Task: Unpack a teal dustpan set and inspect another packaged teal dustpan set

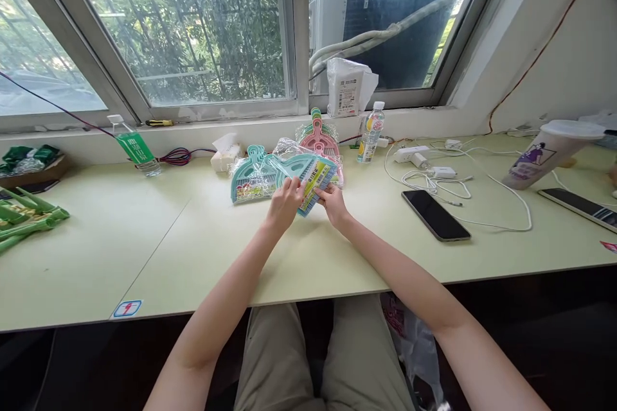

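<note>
Both hands grip a small teal dustpan-and-brush set (317,174) with a yellow-green label and clear wrapping, tilted above the table. My left hand (286,201) is closed at its near left side, fingers over the handle end. My right hand (332,203) pinches the lower right edge by the bristles. Just behind and left lies another wrapped teal dustpan set (251,176), its handle pointing to the window. A pink dustpan set (319,140) with a green handle behind it sits farther back, partly hidden by the held one.
A black phone (436,215), white charging cables (424,183) and a tilted cup (549,154) occupy the right side. Bottles stand at the back, one a clear bottle (370,133), one a green-labelled bottle (137,146). Green plastic pieces (29,218) lie far left. The table's front edge (318,299) is near my lap.
</note>
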The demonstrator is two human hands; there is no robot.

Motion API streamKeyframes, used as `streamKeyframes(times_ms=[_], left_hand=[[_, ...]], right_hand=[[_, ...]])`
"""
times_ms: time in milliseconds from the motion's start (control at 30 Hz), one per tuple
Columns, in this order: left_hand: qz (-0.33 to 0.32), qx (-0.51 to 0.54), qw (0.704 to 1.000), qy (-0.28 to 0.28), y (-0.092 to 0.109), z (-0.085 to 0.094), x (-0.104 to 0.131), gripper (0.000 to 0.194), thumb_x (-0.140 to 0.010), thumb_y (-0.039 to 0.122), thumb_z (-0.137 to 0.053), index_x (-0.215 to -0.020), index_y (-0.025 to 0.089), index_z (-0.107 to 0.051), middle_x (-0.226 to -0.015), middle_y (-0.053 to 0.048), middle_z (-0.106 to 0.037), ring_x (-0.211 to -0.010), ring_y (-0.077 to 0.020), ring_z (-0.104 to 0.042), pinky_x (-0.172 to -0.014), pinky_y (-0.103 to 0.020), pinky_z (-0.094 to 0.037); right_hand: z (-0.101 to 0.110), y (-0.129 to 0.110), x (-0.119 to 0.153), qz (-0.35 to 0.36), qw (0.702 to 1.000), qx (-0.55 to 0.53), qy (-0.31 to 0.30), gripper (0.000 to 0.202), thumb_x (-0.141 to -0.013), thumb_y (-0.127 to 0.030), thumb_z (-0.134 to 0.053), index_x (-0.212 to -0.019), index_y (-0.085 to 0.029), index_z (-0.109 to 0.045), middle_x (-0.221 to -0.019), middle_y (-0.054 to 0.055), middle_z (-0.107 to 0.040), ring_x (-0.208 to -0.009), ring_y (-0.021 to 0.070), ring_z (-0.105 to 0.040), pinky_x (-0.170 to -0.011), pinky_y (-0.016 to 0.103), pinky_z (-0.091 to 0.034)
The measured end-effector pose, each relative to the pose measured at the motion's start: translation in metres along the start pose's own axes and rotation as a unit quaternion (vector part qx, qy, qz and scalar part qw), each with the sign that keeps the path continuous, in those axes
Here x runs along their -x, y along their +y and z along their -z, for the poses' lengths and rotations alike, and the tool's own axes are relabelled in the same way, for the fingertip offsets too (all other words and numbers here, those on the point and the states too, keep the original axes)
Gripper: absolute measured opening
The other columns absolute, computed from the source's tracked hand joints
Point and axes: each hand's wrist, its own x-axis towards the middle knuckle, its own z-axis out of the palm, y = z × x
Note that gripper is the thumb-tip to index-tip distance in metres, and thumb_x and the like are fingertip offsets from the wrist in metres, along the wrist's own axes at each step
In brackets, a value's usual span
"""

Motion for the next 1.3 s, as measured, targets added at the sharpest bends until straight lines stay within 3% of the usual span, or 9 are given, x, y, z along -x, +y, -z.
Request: streamKeyframes(times_ms=[100, 167, 267, 333, 433, 533, 733, 1100, 1300], left_hand=[[-0.005, 0.008, 1.0, 0.005, 0.004, -0.004, 0.001, 0.039, -0.091, 0.008, -0.041, -0.124, 0.018, -0.059, -0.107, -0.013, -0.061, -0.102, -0.0252, -0.056, -0.075, -0.034, -0.051], [0.001, 0.029, 0.999, 0.022, 0.007, -0.007, 0.002, 0.035, -0.09, 0.009, -0.043, -0.116, 0.02, -0.064, -0.109, -0.013, -0.062, -0.105, -0.0251, -0.056, -0.087, -0.038, -0.049], [0.016, 0.068, 0.995, 0.075, 0.012, -0.006, 0.003, 0.031, -0.089, 0.011, -0.046, -0.107, 0.022, -0.069, -0.128, -0.013, -0.057, -0.122, -0.0274, -0.05, -0.11, -0.05, -0.032], [0.041, 0.091, 0.989, 0.109, 0.014, -0.005, 0.002, 0.031, -0.088, 0.012, -0.048, -0.107, 0.024, -0.069, -0.141, -0.011, -0.049, -0.136, -0.0303, -0.038, -0.115, -0.057, -0.019], [0.094, 0.112, 0.98, 0.132, 0.012, -0.002, 0.001, 0.033, -0.088, 0.014, -0.048, -0.112, 0.026, -0.068, -0.147, -0.009, -0.044, -0.143, -0.0322, -0.028, -0.115, -0.062, -0.012], [0.116, 0.11, 0.98, 0.117, 0.006, -0.002, -0.001, 0.035, -0.09, 0.018, -0.046, -0.117, 0.026, -0.066, -0.14, -0.011, -0.05, -0.135, -0.0314, -0.038, -0.114, -0.057, -0.018], [0.117, 0.08, 0.989, 0.043, 0.0, -0.003, -0.001, 0.043, -0.093, 0.018, -0.037, -0.13, 0.022, -0.059, -0.11, -0.015, -0.06, -0.107, -0.0298, -0.052, -0.093, -0.045, -0.037], [0.11, 0.028, 0.993, 0.03, 0.001, -0.001, -0.002, 0.046, -0.096, 0.027, -0.035, -0.136, 0.018, -0.055, -0.104, -0.017, -0.059, -0.102, -0.032, -0.051, -0.085, -0.043, -0.037], [0.12, 0.033, 0.992, 0.034, 0.002, -0.002, -0.002, 0.046, -0.095, 0.03, -0.038, -0.138, 0.02, -0.052, -0.106, -0.017, -0.058, -0.102, -0.0316, -0.051, -0.086, -0.043, -0.038]], right_hand=[[0.001, -0.002, 0.0, -0.004, 1.0, 0.001, 0.002, 0.023, -0.068, -0.023, -0.077, -0.088, -0.021, -0.066, -0.098, 0.002, -0.075, -0.093, 0.0196, -0.07, -0.088, 0.039, -0.059], [0.001, -0.002, 0.0, -0.008, 1.0, 0.002, -0.002, 0.026, -0.067, -0.025, -0.078, -0.089, -0.021, -0.066, -0.098, 0.002, -0.075, -0.093, 0.0194, -0.07, -0.087, 0.037, -0.059], [0.0, -0.003, 0.002, -0.014, 1.0, 0.005, -0.02, 0.031, -0.065, -0.027, -0.08, -0.092, -0.021, -0.066, -0.1, 0.003, -0.075, -0.093, 0.0197, -0.07, -0.086, 0.036, -0.059], [-0.001, -0.003, 0.003, -0.018, 0.999, 0.009, -0.04, 0.035, -0.063, -0.029, -0.081, -0.094, -0.021, -0.067, -0.101, 0.004, -0.075, -0.093, 0.0201, -0.07, -0.085, 0.036, -0.059], [-0.003, -0.003, 0.005, -0.026, 0.997, 0.027, -0.068, 0.038, -0.061, -0.032, -0.083, -0.094, -0.021, -0.067, -0.099, 0.004, -0.075, -0.09, 0.0206, -0.07, -0.084, 0.038, -0.058], [-0.004, -0.001, 0.007, -0.035, 0.994, 0.047, -0.089, 0.04, -0.06, -0.034, -0.084, -0.094, -0.022, -0.067, -0.093, 0.003, -0.076, -0.086, 0.0203, -0.07, -0.084, 0.04, -0.058], [-0.007, 0.001, 0.011, -0.04, 0.989, 0.07, -0.12, 0.04, -0.059, -0.035, -0.084, -0.093, -0.021, -0.068, -0.085, 0.001, -0.075, -0.079, 0.0176, -0.069, -0.078, 0.037, -0.058], [-0.008, 0.001, 0.012, -0.047, 0.988, 0.079, -0.127, 0.041, -0.057, -0.035, -0.084, -0.092, -0.021, -0.069, -0.081, 0.0, -0.074, -0.076, 0.0173, -0.068, -0.077, 0.036, -0.057], [-0.007, 0.0, 0.011, -0.043, 0.988, 0.08, -0.124, 0.041, -0.059, -0.037, -0.084, -0.095, -0.022, -0.069, -0.088, 0.001, -0.075, -0.08, 0.0184, -0.069, -0.078, 0.037, -0.058]])
